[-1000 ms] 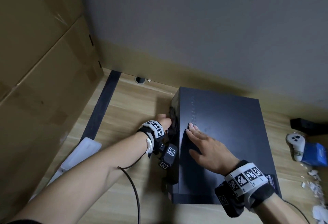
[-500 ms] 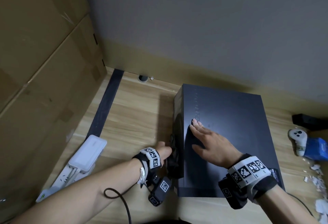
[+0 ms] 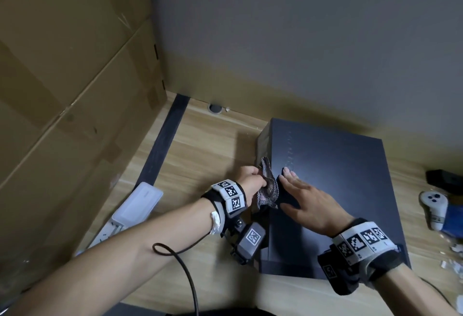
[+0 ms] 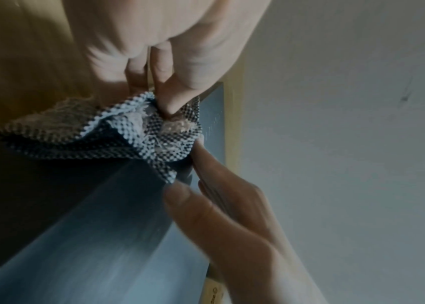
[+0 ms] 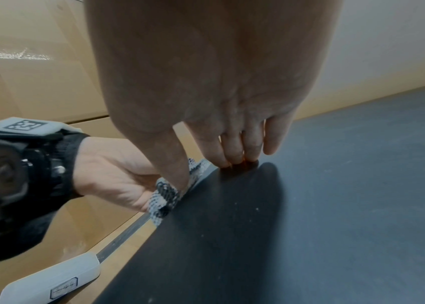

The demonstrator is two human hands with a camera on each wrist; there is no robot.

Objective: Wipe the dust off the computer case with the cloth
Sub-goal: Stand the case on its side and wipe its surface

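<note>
Cloth (image 3: 268, 188), checked weave, bunched in left hand (image 3: 250, 183); right hand (image 3: 308, 203) apparently flat on matte case (image 3: 350, 178).

Big brown cardboard boxes (image 3: 62, 85) are standing on the left, touching the wooden floor (image 3: 205, 150). A white power strip (image 3: 135, 205) is lying beside them, near a dark strip (image 3: 162, 145) in the floor. A grey wall (image 3: 300, 27) is rising behind. On the far right a white controller (image 3: 434, 205) is lying against something blue (image 3: 454, 218), with white scraps (image 3: 453, 255) nearby.
</note>
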